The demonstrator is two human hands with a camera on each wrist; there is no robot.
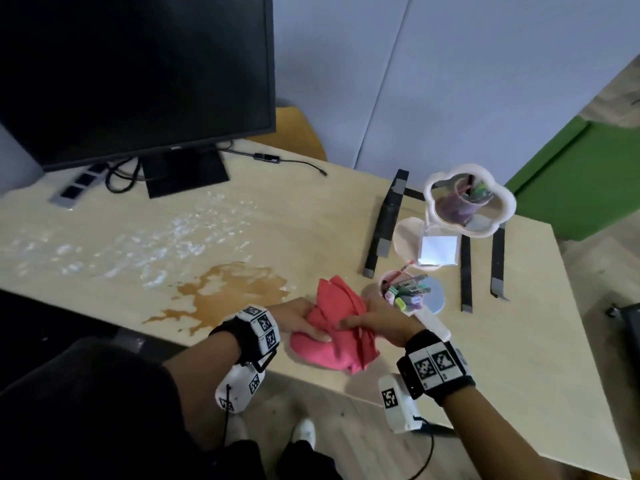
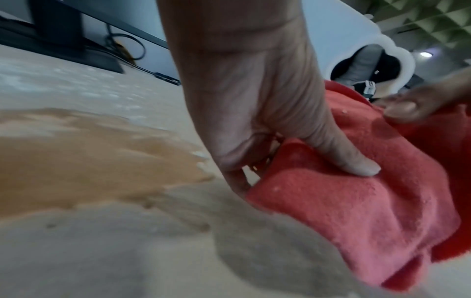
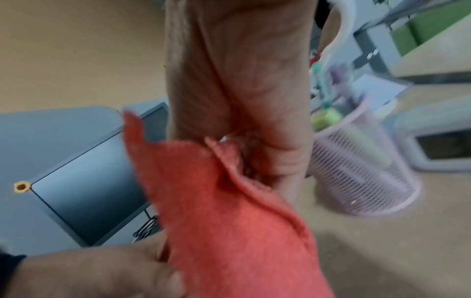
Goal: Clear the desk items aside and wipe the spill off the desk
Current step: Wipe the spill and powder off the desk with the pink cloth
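Note:
A crumpled pink-red cloth (image 1: pixel 334 327) lies near the desk's front edge, held by both hands. My left hand (image 1: pixel 298 320) grips its left side, thumb pressed on top of the cloth (image 2: pixel 344 201). My right hand (image 1: pixel 374 322) pinches the cloth's (image 3: pixel 229 211) upper right folds. A brown spill (image 1: pixel 225 289) spreads over the wooden desk (image 1: pixel 311 216) just left of the cloth; in the left wrist view the spill (image 2: pixel 76 157) sits beside my left hand (image 2: pixel 254 121). White wet patches (image 1: pixel 138 244) lie further back.
A black monitor (image 1: pixel 138 74) and a power strip (image 1: pixel 78 187) stand at the back left. At the right are a pink mesh pen cup (image 1: pixel 401 292), a cloud-shaped mirror (image 1: pixel 467 202), a notepad (image 1: pixel 438 249) and black strips (image 1: pixel 384 223). The desk edge runs just below my hands.

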